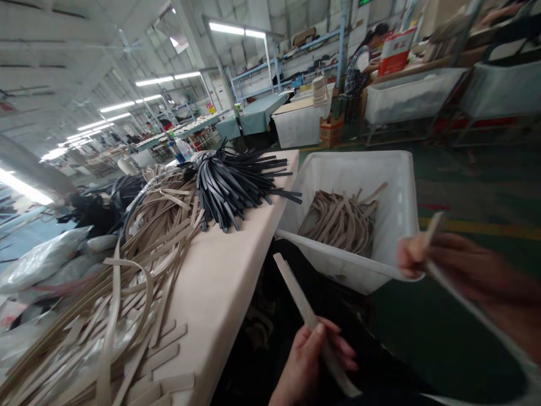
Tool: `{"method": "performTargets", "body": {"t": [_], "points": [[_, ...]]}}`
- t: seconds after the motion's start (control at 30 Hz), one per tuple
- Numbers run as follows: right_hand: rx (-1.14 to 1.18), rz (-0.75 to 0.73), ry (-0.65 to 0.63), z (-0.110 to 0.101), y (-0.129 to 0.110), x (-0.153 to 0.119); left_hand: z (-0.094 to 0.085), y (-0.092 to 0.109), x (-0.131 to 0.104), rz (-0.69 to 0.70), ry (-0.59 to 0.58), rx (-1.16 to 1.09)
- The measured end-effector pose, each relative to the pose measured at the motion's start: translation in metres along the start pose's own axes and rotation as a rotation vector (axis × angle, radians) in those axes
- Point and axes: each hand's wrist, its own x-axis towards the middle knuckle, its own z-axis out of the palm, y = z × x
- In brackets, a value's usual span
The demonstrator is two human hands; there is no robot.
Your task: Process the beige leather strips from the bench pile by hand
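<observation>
My left hand is closed around one end of a long beige strap, low in the middle of the view, over my dark lap. My right hand, blurred at the right, grips the same strap's other end, which sticks up past my fingers. The strap loops down between both hands. Just beyond my hands stands a white plastic bin holding several beige straps.
A pale table on the left carries a big heap of beige straps and a bundle of black straps. Plastic bags lie at far left. Further off are more tables, shelving, white bins and a person at work by a counter.
</observation>
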Motion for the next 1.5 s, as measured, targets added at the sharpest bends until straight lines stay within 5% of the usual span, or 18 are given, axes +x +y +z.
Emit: {"method": "performTargets", "body": {"t": [0.13,0.27,0.47,0.7,0.97,1.33,1.5], "points": [[0.376,0.168,-0.397,0.079,0.011,0.030,0.012,0.012,0.004,0.004,-0.105,0.140],[0.503,0.197,-0.507,0.117,0.024,0.057,0.009,0.025,0.008,-0.041,-0.123,0.242],[0.648,0.120,-0.414,0.145,0.018,0.091,-0.007,0.044,0.013,-0.017,-0.067,0.440],[0.543,-0.013,-0.238,0.167,0.015,0.092,-0.009,0.056,0.017,0.393,0.358,0.569],[0.626,-0.045,-0.157,0.164,0.011,0.094,-0.041,0.009,0.009,0.248,0.348,0.534],[0.795,0.231,-0.211,0.196,0.037,0.066,-0.028,0.032,0.007,0.316,0.379,0.474],[0.786,0.308,-0.073,0.213,0.034,0.064,-0.015,0.043,0.009,0.489,0.355,0.605]]}}
